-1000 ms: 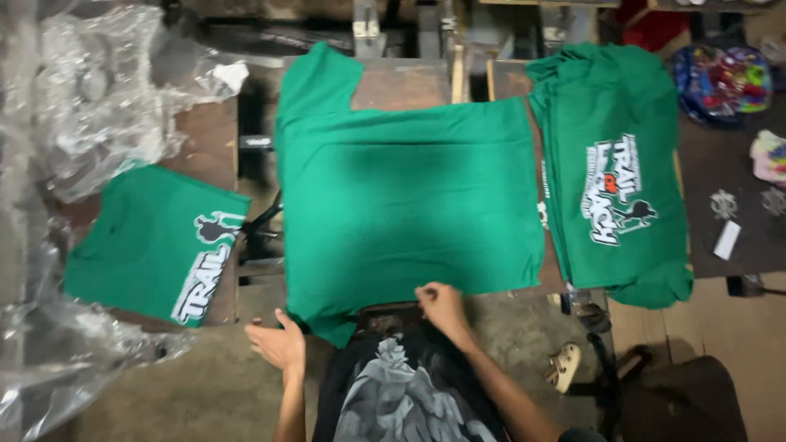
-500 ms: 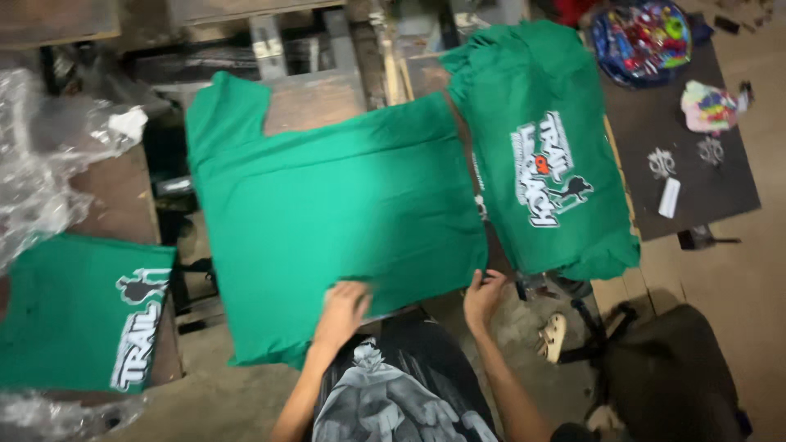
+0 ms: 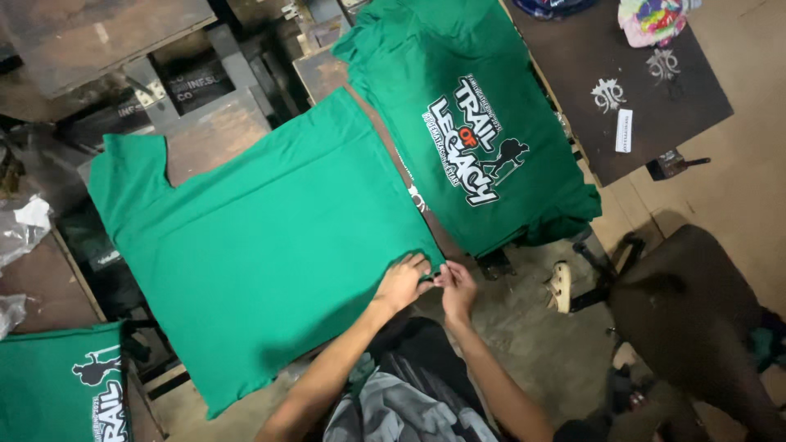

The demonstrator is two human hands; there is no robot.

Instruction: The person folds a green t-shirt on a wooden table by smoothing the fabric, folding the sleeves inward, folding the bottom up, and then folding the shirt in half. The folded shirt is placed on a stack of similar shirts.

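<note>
Both hands have come together since half a second ago, when they were apart along the near hem. Now the left hand (image 3: 401, 282) and right hand (image 3: 455, 286) meet at the near right corner of the plain green shirt (image 3: 254, 245), fingers pinching its edge. That shirt lies flat on the wooden counter (image 3: 214, 135), one sleeve pointing to the far left. Just beside it on the right sits a stack of printed green shirts (image 3: 483, 123); another printed shirt (image 3: 57, 385) lies at the lower left.
</note>
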